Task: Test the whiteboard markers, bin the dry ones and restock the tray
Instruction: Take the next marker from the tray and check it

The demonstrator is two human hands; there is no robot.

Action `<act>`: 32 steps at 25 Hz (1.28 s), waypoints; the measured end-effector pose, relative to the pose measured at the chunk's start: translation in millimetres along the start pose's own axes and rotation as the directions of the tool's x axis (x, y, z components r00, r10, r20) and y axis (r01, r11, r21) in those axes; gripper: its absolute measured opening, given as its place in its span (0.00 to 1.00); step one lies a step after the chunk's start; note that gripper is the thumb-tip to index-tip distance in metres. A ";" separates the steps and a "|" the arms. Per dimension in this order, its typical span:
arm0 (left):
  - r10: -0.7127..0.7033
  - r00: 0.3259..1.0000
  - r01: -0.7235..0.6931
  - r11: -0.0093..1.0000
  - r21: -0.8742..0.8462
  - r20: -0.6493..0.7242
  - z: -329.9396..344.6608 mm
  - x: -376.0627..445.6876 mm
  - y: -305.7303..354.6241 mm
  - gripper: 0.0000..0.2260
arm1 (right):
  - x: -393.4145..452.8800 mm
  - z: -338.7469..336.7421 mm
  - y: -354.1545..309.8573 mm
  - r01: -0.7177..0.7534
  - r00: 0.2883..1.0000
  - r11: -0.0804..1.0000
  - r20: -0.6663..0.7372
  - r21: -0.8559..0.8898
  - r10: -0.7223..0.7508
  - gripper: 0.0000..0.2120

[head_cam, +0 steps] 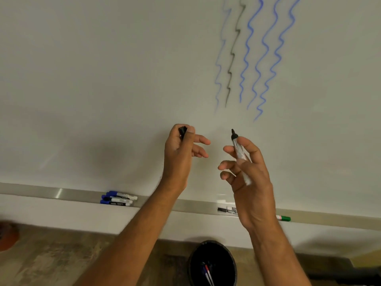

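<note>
My right hand (250, 182) grips an uncapped black marker (239, 150), its tip pointing up at the whiteboard (103, 79) without touching it. My left hand (181, 153) pinches the black cap (182, 131) between thumb and forefinger, a little left of the marker's tip. Wavy test lines (251, 54), blue ones and a grey one, run down the board above my hands. On the tray (41, 191) lie three blue-capped markers (118, 198) at the left, a black marker (227, 210) partly behind my right hand, and a green-capped marker (284, 218).
A black bin (212, 263) stands on the floor below the tray, between my forearms, with a few markers inside. An orange object (8, 237) sits at the left edge on the wood-patterned floor.
</note>
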State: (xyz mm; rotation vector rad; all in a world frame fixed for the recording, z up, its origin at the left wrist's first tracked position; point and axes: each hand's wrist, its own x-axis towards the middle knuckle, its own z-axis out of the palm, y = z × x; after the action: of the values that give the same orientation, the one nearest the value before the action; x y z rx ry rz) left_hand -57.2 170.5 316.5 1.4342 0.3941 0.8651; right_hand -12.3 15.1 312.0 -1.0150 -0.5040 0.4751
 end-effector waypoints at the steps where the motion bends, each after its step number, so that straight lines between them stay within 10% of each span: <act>1: 0.024 1.000 -0.024 1.000 0.006 -0.004 -3.8 7.6 7.1 0.08 | 5.7 6.7 -5.1 0.012 1.000 0.999 0.019 0.049 -0.013 0.23; 10: 0.339 0.937 -0.331 0.939 0.098 -0.080 -21.0 76.3 72.2 0.13 | 60.4 62.0 -51.3 0.283 0.958 0.943 -0.014 0.173 -0.285 0.46; 15: 0.601 0.791 -0.555 0.783 0.281 -0.112 -23.8 112.6 103.5 0.20 | 87.6 91.6 -79.8 0.508 0.861 0.859 -0.030 0.057 -0.507 0.47; 22: 0.886 0.462 -0.743 0.368 0.559 0.032 -35.7 146.5 115.9 0.20 | 116.9 121.6 -99.3 0.726 0.618 0.613 -0.098 -0.312 -0.780 0.13; 26: 0.911 0.400 -0.717 0.241 0.654 0.103 -35.9 165.6 105.5 0.08 | 137.8 132.8 -103.6 0.688 0.497 0.407 -0.018 -0.601 -0.867 0.10; 32: 0.901 0.355 -0.555 -0.010 0.832 0.248 -37.5 182.5 91.9 0.18 | 157.5 135.8 -97.0 0.582 0.422 0.278 -0.009 -0.764 -0.907 0.08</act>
State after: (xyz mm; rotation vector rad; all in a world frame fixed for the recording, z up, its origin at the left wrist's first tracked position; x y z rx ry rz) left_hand 9.2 319.1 445.7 2.5154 0.2577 2.1498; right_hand 44.2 155.9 484.2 -1.3549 -0.6972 -0.9647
